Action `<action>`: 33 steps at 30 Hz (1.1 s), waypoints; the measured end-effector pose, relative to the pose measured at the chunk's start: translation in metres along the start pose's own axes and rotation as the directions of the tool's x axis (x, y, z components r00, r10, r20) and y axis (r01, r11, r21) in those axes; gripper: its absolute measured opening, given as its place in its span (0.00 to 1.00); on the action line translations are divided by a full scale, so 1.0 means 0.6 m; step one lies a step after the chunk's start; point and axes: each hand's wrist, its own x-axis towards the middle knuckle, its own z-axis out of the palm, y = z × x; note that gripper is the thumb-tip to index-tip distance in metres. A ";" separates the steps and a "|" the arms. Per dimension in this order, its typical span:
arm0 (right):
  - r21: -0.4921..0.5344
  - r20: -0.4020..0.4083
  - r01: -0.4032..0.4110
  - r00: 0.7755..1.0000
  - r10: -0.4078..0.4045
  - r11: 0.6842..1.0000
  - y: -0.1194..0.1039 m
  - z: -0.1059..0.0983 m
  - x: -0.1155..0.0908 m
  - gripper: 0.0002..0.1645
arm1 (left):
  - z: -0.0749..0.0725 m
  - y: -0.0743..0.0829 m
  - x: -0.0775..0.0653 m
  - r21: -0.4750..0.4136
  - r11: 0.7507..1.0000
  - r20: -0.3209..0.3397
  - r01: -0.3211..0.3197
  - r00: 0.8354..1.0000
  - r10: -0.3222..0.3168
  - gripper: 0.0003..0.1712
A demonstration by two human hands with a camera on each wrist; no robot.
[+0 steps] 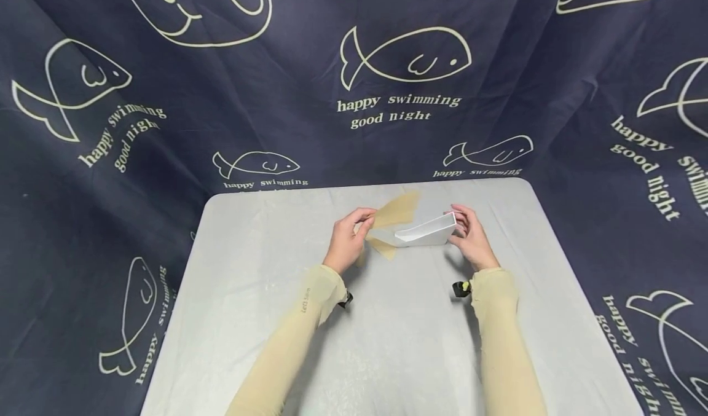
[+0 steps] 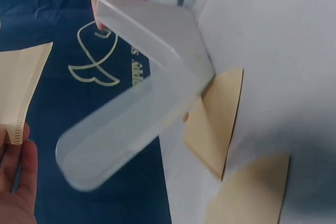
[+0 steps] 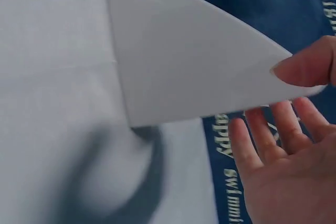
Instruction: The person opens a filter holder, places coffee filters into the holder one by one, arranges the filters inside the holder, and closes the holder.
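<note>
Pale sleeves [image 1: 293, 336] on two forearms come nearest in the head view, stretched over a light grey counter [image 1: 221, 324] with a navy fish-print curtain [image 1: 381, 152] behind it. Both hands work near the counter's far side: the left hand [image 1: 350, 238] pinches a fan-shaped tan paper [image 1: 395, 212], and the right hand [image 1: 472, 238] grips one end of a white, open holder [image 1: 428, 233], whose other end points toward the paper. From the left wrist, thumb and fingers hold the paper by its crimped border, off the counter; one loose paper [image 2: 218, 119] lies at the holder's corner, perhaps touching it, and another loose paper [image 2: 252, 192] lies closer to the camera. From the right wrist, the thumb presses the holder's flat wall near its tip, the other fingers extended beyond the edge. Handling this well likely means a light pinch on the border, so the paper stays uncreased, a firm but gentle grip that keeps the holder from tipping or bowing, and care not to drag the loose papers along.
</note>
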 end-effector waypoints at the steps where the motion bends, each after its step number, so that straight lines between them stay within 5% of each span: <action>1: -0.008 -0.008 -0.017 1.000 0.017 1.000 0.003 0.005 0.003 0.49 | 0.006 0.001 0.001 0.004 1.000 0.010 0.001 1.000 -0.001 0.11; 7: -0.130 -0.038 -0.103 0.994 0.099 0.986 -0.017 0.025 0.015 0.29 | 0.040 0.010 0.010 0.042 0.999 0.060 0.020 0.998 -0.022 0.12; 11: -0.207 -0.087 -0.119 0.991 0.103 0.971 0.001 0.032 0.026 0.27 | 0.065 0.015 0.018 0.091 0.995 0.083 0.035 0.996 -0.043 0.12; 18: -0.422 -0.223 -0.161 0.972 0.070 0.892 0.023 0.042 0.034 0.17 | 0.111 0.024 0.026 0.187 0.982 0.091 0.026 0.995 -0.044 0.11; 24: -0.445 -0.301 -0.228 0.949 0.095 0.866 0.023 0.047 0.035 0.18 | 0.143 0.029 0.026 0.261 0.965 0.114 0.012 0.993 -0.043 0.10; 33: -0.423 -0.339 -0.256 0.934 0.110 0.869 0.017 0.052 0.033 0.17 | 0.169 0.026 0.019 0.417 0.909 0.195 -0.018 0.978 -0.070 0.09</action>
